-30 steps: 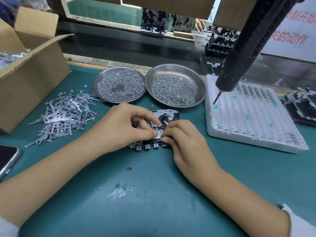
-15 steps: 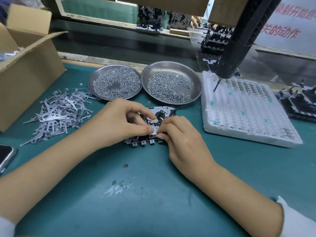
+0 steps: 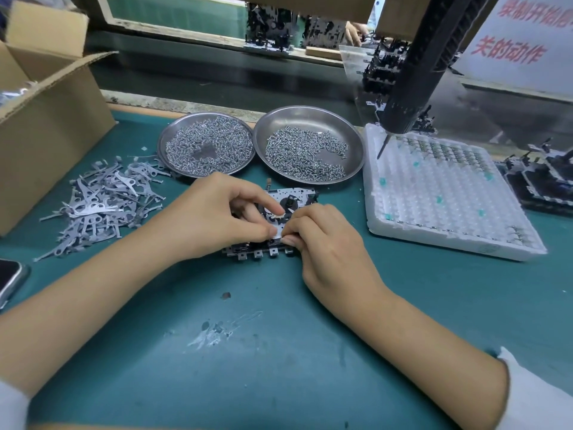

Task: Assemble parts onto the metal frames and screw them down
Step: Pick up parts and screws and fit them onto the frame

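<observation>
A metal frame (image 3: 302, 195) with a black round part lies on the green mat, mostly covered by both hands. My left hand (image 3: 214, 212) and my right hand (image 3: 322, 240) meet over it, and their fingertips pinch a small flat metal lever (image 3: 278, 216) against the frame. A pile of the same grey levers (image 3: 99, 203) lies to the left. Two steel dishes of screws (image 3: 206, 144) (image 3: 307, 153) stand just behind the frame. A black electric screwdriver (image 3: 412, 82) hangs at the upper right, its bit over the white tray (image 3: 440, 193).
An open cardboard box (image 3: 46, 125) stands at the left. A phone (image 3: 9, 280) lies at the left edge. More dark frames (image 3: 545, 178) are stacked at the right. The conveyor belt (image 3: 217, 85) runs along the back, with another person's hand (image 3: 353, 32) beyond it.
Both hands stay on the frame, with only small finger shifts around the lever. The view has tilted slightly.
</observation>
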Available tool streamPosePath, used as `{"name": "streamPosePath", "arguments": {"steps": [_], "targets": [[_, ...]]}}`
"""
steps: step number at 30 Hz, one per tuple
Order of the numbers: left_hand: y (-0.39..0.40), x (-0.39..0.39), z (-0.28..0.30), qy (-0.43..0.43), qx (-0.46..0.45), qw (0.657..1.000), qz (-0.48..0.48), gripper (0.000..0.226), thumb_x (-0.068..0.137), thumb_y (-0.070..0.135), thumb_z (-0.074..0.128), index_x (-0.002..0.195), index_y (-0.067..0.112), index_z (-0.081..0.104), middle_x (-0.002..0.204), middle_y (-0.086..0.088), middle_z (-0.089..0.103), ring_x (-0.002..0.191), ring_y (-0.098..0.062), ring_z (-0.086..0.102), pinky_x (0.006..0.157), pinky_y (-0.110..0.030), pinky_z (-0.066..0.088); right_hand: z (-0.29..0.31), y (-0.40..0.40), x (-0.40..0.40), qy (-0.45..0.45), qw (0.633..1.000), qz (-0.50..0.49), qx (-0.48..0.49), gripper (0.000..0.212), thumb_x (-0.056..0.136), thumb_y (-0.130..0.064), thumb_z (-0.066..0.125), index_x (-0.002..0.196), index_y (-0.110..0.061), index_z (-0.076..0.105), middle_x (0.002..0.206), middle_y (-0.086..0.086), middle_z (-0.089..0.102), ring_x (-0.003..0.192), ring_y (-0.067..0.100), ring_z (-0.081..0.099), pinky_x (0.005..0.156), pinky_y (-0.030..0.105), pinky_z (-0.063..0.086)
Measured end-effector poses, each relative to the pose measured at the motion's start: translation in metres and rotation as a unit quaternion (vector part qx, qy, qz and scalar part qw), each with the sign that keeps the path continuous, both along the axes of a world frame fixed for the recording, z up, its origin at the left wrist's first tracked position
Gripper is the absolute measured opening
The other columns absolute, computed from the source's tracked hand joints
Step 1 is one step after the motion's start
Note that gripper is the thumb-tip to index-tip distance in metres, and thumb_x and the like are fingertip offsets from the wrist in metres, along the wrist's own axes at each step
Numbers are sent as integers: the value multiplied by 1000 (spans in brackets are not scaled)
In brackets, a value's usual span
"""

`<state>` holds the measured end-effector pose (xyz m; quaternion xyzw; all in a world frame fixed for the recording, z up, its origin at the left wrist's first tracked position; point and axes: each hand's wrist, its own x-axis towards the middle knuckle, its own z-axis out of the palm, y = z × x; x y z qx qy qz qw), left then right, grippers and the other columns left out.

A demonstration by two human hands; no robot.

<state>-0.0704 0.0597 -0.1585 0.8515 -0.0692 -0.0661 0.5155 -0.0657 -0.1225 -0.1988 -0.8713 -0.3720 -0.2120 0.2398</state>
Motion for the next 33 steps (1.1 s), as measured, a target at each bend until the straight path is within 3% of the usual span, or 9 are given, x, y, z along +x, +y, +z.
{"name": "streamPosePath", "arguments": {"steps": [5, 10, 13, 16, 22, 33], "targets": [[0, -2, 2, 3, -15, 1000, 3, 21, 73, 11, 78, 90, 22, 73, 66, 1, 72, 60, 0, 60, 59, -13, 48, 6, -7, 2, 117, 983, 31, 141, 10, 89, -3, 59, 88, 2, 68, 88, 10, 64, 82, 21, 59, 76, 22, 45], [0, -3, 3, 3, -13, 1000, 2, 20, 73, 12, 79, 90, 21, 73, 68, 1, 73, 57, 1, 58, 52, -10, 43, 9, -9, 5, 195, 956, 14, 217, 14, 90, -7, 58, 86, 0, 69, 83, 9, 65, 81, 23, 59, 75, 35, 46], [0, -4, 2, 1, -9, 1000, 1, 20, 73, 14, 80, 90, 21, 73, 69, 1, 73, 56, 1, 57, 52, -10, 43, 9, -11, 6, 204, 961, 29, 182, 11, 88, -7, 62, 86, -1, 71, 85, 5, 64, 83, 19, 57, 77, 27, 45], [1, -4, 2, -1, -10, 1000, 0, 21, 71, 18, 80, 90, 21, 73, 70, 1, 73, 55, 1, 56, 53, -11, 44, 8, -13, 7, 157, 980, 44, 111, 7, 83, -5, 70, 88, -1, 73, 91, 7, 60, 86, 19, 57, 79, 22, 43], [4, -5, 0, 10, -7, 1000, 27, 22, 66, 26, 82, 86, 25, 72, 71, 4, 73, 56, 1, 58, 55, -10, 45, 6, -13, 8, 42, 996, 70, 29, 9, 86, -4, 64, 87, 4, 69, 93, 13, 63, 83, 34, 59, 70, 45, 51], [3, -3, -2, 16, 1, 999, 33, 18, 71, 23, 79, 86, 27, 72, 69, 4, 73, 57, 3, 59, 52, -9, 43, 9, -10, 3, 33, 999, 32, 0, 12, 89, -8, 60, 87, 1, 67, 95, 10, 66, 81, 33, 59, 63, 45, 51]]}}
